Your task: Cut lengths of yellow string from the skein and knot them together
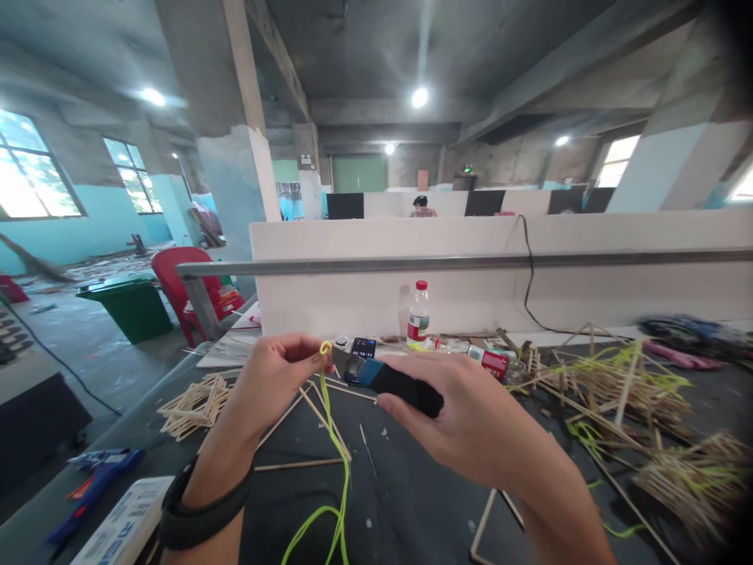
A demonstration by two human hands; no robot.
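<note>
Between the thumb and fingers of my left hand point(285, 377) is a neon yellow-green cord point(328, 408), pinched near a small loop at its top. The rest of it hangs down to the table in slack curves. My right hand point(464, 400) is wrapped round a utility knife point(405, 387) with a black and blue handle. Its blade points left and ends close to my left fingertips; whether it touches the cord I cannot tell. Below the hands, thin wooden sticks point(300, 466) lie on the dark table, some set in angled shapes.
At the left are a pile of sticks point(197, 404), a blue glue gun point(97, 490) and a white box point(126, 526). Behind the hands stand a phone point(365, 348) and a red-capped bottle point(418, 318). Bundled sticks with cord point(694, 479) lie right. A low white partition point(353, 302) borders the table.
</note>
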